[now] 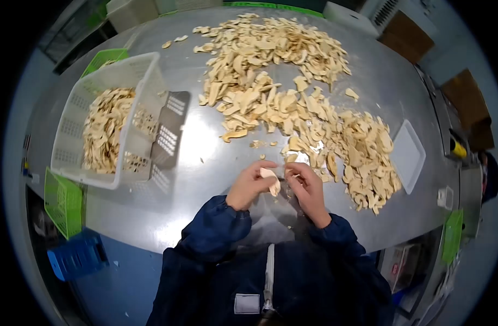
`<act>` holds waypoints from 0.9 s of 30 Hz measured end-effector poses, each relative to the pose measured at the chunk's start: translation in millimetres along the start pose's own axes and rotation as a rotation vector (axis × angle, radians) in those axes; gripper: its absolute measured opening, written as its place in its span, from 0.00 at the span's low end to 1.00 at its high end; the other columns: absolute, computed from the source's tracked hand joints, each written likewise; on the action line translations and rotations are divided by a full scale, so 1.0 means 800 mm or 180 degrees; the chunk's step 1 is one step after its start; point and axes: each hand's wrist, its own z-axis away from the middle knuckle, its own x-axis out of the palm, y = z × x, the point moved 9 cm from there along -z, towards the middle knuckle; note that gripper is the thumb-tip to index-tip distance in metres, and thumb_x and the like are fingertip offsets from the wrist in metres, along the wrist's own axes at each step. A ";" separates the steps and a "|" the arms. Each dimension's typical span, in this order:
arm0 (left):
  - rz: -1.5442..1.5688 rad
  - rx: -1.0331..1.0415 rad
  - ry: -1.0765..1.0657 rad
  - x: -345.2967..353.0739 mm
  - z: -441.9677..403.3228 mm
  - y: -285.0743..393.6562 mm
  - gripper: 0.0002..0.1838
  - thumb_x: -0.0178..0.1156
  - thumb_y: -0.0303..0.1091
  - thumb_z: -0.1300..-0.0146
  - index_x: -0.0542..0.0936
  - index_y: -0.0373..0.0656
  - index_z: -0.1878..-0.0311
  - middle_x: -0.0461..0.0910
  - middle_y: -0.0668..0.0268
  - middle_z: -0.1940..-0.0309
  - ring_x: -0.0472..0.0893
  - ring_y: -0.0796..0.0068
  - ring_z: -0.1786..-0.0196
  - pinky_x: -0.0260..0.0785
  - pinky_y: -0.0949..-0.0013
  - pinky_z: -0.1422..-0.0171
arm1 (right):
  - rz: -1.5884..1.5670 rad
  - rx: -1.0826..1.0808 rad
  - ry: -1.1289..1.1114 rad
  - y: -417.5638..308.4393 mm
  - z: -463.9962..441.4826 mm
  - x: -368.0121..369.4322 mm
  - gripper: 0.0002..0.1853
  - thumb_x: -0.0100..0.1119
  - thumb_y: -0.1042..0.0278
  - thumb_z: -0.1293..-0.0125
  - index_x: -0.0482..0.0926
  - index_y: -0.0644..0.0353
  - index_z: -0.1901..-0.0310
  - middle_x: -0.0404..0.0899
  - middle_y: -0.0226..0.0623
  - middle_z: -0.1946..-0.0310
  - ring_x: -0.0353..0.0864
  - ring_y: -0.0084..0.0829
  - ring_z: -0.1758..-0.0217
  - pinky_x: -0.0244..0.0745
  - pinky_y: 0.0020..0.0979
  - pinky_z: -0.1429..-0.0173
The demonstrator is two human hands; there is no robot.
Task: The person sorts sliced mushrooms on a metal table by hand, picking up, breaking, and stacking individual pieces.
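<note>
Near the front edge of a metal table, my left hand is closed on a pale dried slice that looks like mushroom. My right hand is just right of it, fingertips pinched together; anything between them is too small to make out. Beyond both hands spreads a large heap of similar slices, running from the back of the table to the right side. A few small crumbs lie close to my fingers.
On the left, a white perforated basket holds many slices. A white tray lies right of the heap. Green baskets and a blue container are at the lower left. Cardboard stands at the far right.
</note>
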 end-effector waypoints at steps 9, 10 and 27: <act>-0.1170 0.0545 0.0829 -0.027 -0.001 0.005 0.08 0.62 0.28 0.43 0.74 0.39 0.62 0.76 0.70 0.71 0.74 0.84 0.70 0.66 0.79 0.66 | -0.0107 0.0478 -0.0202 0.044 0.009 0.013 0.08 0.60 0.71 0.41 0.77 0.65 0.63 0.75 0.29 0.74 0.71 0.16 0.72 0.68 0.21 0.68; -0.1131 0.0499 0.0778 -0.021 0.000 0.002 0.07 0.61 0.27 0.42 0.74 0.39 0.62 0.76 0.70 0.71 0.74 0.84 0.70 0.66 0.80 0.66 | -0.0119 0.0520 -0.0174 0.048 0.008 0.009 0.07 0.60 0.71 0.42 0.77 0.65 0.64 0.75 0.29 0.74 0.71 0.17 0.73 0.68 0.21 0.68; 0.0033 -0.0015 0.0244 -0.016 -0.005 -0.029 0.05 0.57 0.29 0.37 0.74 0.41 0.59 0.77 0.70 0.70 0.76 0.84 0.71 0.69 0.82 0.64 | -0.2521 0.1657 -0.0098 0.075 0.001 -0.008 0.10 0.52 0.68 0.37 0.76 0.66 0.61 0.78 0.33 0.73 0.75 0.21 0.76 0.70 0.21 0.75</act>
